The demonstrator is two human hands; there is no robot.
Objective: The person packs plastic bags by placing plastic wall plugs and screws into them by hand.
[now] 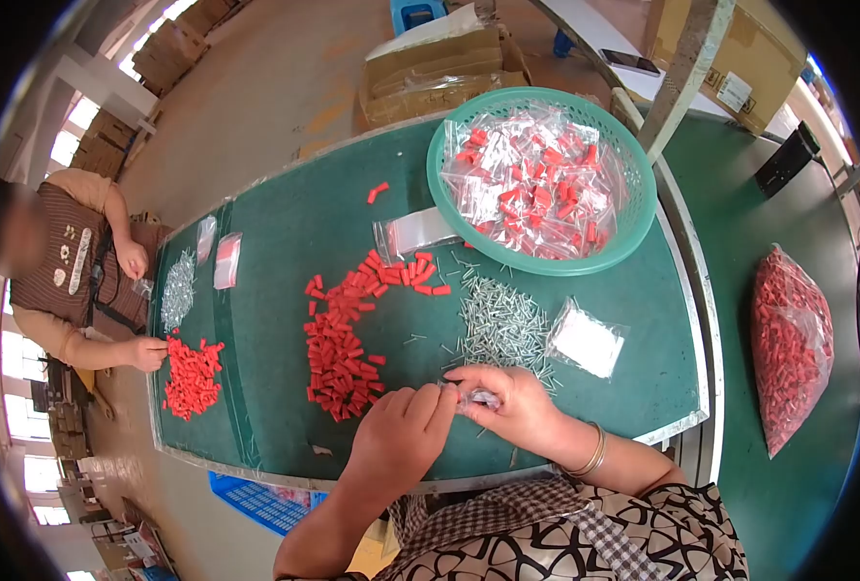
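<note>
Both of my hands meet near the table's front edge, below the pile of screws point(502, 324). In my right hand point(512, 407) a small clear plastic bag point(480, 398) is pinched between thumb and fingers. My left hand point(406, 431) is closed at the bag's other end, its fingertips touching the plastic. What lies inside the bag is too small to tell. To the left of the screws, a curved pile of red plugs point(338, 358) spreads over the green table point(275, 252). A packet with white contents point(587, 339) lies right of the screws.
A green basket point(439, 184) of filled bags stands at the back, beside flat empty bags point(418, 232). At the left, a co-worker point(72, 252) reaches toward other red plugs point(193, 378) and screws point(178, 290). A large bag of red plugs point(791, 349) lies right; a metal post point(686, 77) rises behind.
</note>
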